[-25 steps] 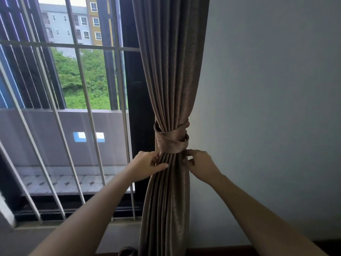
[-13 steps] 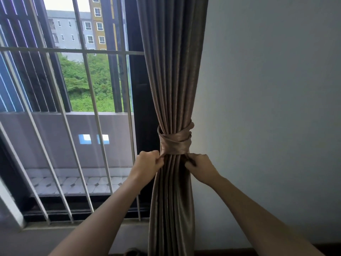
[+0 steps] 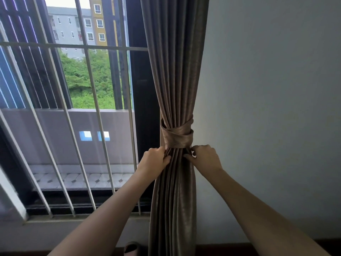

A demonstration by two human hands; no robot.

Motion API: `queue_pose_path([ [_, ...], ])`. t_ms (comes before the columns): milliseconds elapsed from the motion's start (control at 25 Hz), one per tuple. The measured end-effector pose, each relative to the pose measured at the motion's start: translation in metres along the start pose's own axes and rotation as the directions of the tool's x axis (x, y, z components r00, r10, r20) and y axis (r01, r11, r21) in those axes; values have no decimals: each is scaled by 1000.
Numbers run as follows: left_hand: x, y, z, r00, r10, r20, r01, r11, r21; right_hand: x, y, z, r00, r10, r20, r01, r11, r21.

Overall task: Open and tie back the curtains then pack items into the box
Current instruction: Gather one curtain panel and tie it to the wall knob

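A second ago the left hand [image 3: 155,161] lay with looser fingers across the folds of the curtain [image 3: 175,71], and the right hand [image 3: 204,157] was picking at the lower right edge of the tie [image 3: 178,137]. Since then both have closed in on the fabric just under the band, and the left fingers have gone from spread to curled. The tie itself has not shifted. It is wound round the gathered curtain in crossing wraps about halfway up, and the cloth pinches in at that waist and fans out above and below. I read this as the knot being finished, with the hands only snugging or tidying the folds, so the tie-back on this side looks all but done and the packing is what remains. No box is in view. The curtain hangs bunched between the barred window [image 3: 92,89] on its left and the bare wall [image 3: 267,108] on its right, clear of the glass. Both forearms reach up and forward from the bottom of the view and converge on the waist of the bundle, one from each side. The left hand grips the curtain's left folds, knuckles outward and thumb lying on the front pleats, touching the tie's lower edge. The right hand pinches the curtain's right edge between thumb and curled fingers right under the tie. Whether the tie's loose end is in that pinch too I cannot tell.
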State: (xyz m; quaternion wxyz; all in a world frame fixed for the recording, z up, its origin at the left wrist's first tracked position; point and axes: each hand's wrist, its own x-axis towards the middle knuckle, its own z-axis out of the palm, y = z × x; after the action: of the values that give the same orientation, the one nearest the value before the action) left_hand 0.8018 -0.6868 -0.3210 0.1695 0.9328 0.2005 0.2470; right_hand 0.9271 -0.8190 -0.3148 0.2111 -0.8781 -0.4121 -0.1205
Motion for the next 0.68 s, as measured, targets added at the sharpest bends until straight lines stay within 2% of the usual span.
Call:
queue_pose_path([
  [240, -12, 0, 13, 1000, 6, -4, -5, 996, 90, -7, -9, 7, 994, -56, 92, 63, 995, -74],
  [360, -8, 3, 10, 998, 9, 58, -16, 992, 122, -6, -3, -1, 989, -65, 131, 76, 994, -79],
  [480, -4, 3, 1, 995, 45, 90, -49, 998, 49, -5, 0, -7, 997, -50, 59, 50, 999, 2],
  [600, -5, -2, -1, 999, 39, 20, -39, 999, 21, -7, -1, -10, 996, -20, -83, 32, 988, 151],
  [680, -5, -1, 1, 1000, 26, -6, -26, 1000, -7, -1, -2, -8, 997, -11, -80, 22, 989, 143],
])
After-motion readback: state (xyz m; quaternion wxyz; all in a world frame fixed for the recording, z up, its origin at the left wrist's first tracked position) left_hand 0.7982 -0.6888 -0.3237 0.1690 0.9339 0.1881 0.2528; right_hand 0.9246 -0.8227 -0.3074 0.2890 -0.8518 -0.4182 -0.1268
